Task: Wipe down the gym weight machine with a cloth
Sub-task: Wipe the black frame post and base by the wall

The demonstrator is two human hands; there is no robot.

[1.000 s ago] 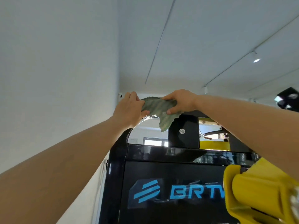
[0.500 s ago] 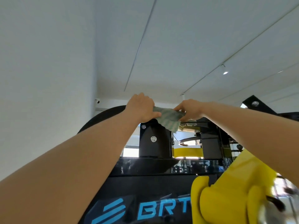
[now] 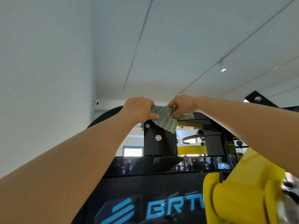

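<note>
Nearest, at five o'clock in the view, a yellow padded roller (image 3: 242,196) bulks in front of the weight machine (image 3: 145,188), whose black front is lettered BRT in blue at six o'clock. Above that a glossy black crossbar (image 3: 153,165) runs side to side, and on it, near the centre, stands a black bracket (image 3: 153,144) with two bolts.

The cloth (image 3: 163,118), a green rag with a pale wavy pattern, is at the bracket's top edge, stretched between both raised hands. The left hand (image 3: 139,109) clenches its nine o'clock end with the thumb across the fabric. The right hand (image 3: 182,105) pinches its three o'clock end between thumb and fingers. The loose lower flap droops over the bracket's upper corner.

The cloth looks light and limp, with no stiffness of its own, so it probably wipes only where it is pulled taut or pressed flat. Holding it by the two ends suits dragging it over the edge, though its scalloped hem could catch on the bolt heads.

Farther off, a small security camera (image 3: 96,102) sits in the wall corner at nine o'clock, and a track spotlight (image 3: 223,70) shines from the white ceiling at two o'clock.
</note>
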